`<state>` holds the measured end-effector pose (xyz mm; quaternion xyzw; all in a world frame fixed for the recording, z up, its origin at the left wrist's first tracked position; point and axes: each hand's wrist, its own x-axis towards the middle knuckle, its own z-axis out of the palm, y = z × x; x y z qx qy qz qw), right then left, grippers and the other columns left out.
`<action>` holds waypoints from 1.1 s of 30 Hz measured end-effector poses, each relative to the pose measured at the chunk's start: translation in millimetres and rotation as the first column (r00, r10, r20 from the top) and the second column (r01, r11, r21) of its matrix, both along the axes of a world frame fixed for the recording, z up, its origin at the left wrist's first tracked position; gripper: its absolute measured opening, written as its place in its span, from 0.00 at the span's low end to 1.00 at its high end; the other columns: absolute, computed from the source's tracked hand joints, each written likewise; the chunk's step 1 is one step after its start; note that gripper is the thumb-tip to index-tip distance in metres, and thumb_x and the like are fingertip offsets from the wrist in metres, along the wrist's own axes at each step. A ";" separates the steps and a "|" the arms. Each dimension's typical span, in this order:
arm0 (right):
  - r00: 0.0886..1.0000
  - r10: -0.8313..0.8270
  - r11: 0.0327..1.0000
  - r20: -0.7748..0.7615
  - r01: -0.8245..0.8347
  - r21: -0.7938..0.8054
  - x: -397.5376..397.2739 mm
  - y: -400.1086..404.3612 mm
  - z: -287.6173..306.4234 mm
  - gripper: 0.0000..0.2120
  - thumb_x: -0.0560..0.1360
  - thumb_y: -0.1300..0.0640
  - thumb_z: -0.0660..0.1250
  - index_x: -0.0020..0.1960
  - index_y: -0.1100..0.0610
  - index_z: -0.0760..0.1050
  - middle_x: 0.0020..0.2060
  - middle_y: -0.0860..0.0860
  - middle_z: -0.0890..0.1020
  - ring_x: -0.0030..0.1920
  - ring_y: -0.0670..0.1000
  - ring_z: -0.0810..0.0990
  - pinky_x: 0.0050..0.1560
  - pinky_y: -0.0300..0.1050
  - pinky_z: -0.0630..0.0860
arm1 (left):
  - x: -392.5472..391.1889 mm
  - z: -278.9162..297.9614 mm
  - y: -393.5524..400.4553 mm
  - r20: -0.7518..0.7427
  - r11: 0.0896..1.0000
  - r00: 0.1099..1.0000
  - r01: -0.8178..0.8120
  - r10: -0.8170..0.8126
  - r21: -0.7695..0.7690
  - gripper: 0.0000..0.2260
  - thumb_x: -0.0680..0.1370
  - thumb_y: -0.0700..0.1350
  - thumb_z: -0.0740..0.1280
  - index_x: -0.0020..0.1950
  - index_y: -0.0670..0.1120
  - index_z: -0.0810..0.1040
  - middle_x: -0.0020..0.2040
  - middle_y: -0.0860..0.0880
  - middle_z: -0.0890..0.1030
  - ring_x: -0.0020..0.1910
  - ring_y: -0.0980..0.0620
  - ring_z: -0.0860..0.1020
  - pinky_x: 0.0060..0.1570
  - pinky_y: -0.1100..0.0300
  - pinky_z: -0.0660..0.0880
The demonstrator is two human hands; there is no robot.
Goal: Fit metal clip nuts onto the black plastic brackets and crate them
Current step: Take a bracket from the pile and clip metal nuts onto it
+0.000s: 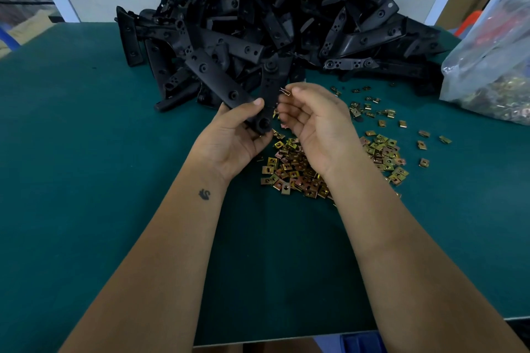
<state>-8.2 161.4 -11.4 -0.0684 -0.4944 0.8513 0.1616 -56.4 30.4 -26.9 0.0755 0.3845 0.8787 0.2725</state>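
Observation:
My left hand [233, 137] grips a black plastic bracket [269, 86] by its lower end and holds it upright over the table. My right hand [312, 117] pinches one metal clip nut [285, 91] between thumb and fingertip, right beside the bracket's edge. Whether the clip touches the bracket I cannot tell. Loose brass-coloured clip nuts [298, 172] lie heaped on the mat under my right wrist, with more scattered to the right. A big pile of black brackets [258, 23] fills the back of the table.
A green mat [86, 152] covers the table. A clear plastic bag of clip nuts [493, 66] stands at the right edge. A blue crate corner [361, 342] shows below the table's near edge. White frame posts rise behind the pile.

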 end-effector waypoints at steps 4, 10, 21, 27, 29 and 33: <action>0.996 -0.088 0.988 0.003 0.087 0.129 -0.4 0.6 1.1 0.09 0.75 0.70 0.66 0.43 0.58 0.79 0.35 0.51 0.81 0.36 0.46 0.79 0.40 0.38 0.77 | -1.1 -0.5 -0.5 0.008 1.000 1.000 -0.008 0.008 -0.024 0.19 0.70 0.40 0.71 0.58 0.47 0.70 0.53 0.48 0.79 0.45 0.53 0.80 0.39 0.60 0.79; 0.995 -0.101 0.987 0.022 0.097 0.130 0.7 0.9 3.2 0.08 0.75 0.69 0.67 0.44 0.59 0.81 0.37 0.50 0.80 0.37 0.46 0.77 0.42 0.39 0.76 | -0.7 -1.4 0.0 -0.009 0.999 1.000 -0.006 0.006 -0.043 0.16 0.68 0.40 0.72 0.54 0.48 0.73 0.46 0.51 0.84 0.40 0.55 0.83 0.37 0.59 0.79; 0.998 -0.054 0.996 0.023 0.052 0.067 -0.3 -1.5 1.5 0.06 0.76 0.69 0.66 0.47 0.60 0.80 0.38 0.51 0.82 0.37 0.45 0.79 0.40 0.38 0.77 | 2.0 0.1 1.1 -0.053 0.998 0.999 -0.016 0.013 -0.057 0.26 0.68 0.39 0.72 0.65 0.48 0.71 0.51 0.51 0.84 0.43 0.55 0.84 0.39 0.59 0.79; 0.997 -0.069 0.998 0.048 0.068 0.018 -1.9 -0.3 0.9 0.07 0.76 0.69 0.67 0.45 0.59 0.80 0.37 0.50 0.82 0.37 0.47 0.79 0.38 0.38 0.77 | 1.5 -1.1 1.4 -0.071 0.997 0.997 -0.010 0.004 -0.079 0.24 0.71 0.37 0.71 0.65 0.49 0.71 0.51 0.51 0.84 0.45 0.55 0.84 0.39 0.59 0.79; 0.996 -0.067 0.998 0.050 0.066 0.016 -2.1 0.9 0.7 0.06 0.76 0.68 0.67 0.45 0.59 0.80 0.37 0.50 0.82 0.37 0.47 0.79 0.38 0.38 0.77 | 1.1 -1.7 1.5 -0.077 0.996 0.997 -0.008 0.002 -0.084 0.24 0.71 0.37 0.71 0.65 0.49 0.71 0.52 0.52 0.84 0.46 0.55 0.84 0.40 0.59 0.79; 0.997 -0.048 0.998 0.055 0.047 0.029 -2.3 1.8 0.0 0.06 0.75 0.68 0.68 0.44 0.58 0.80 0.37 0.50 0.83 0.36 0.46 0.79 0.38 0.38 0.77 | -0.3 -2.9 1.2 -0.084 0.996 0.996 -0.013 0.006 -0.083 0.24 0.71 0.37 0.71 0.66 0.50 0.71 0.53 0.51 0.84 0.47 0.55 0.84 0.40 0.59 0.79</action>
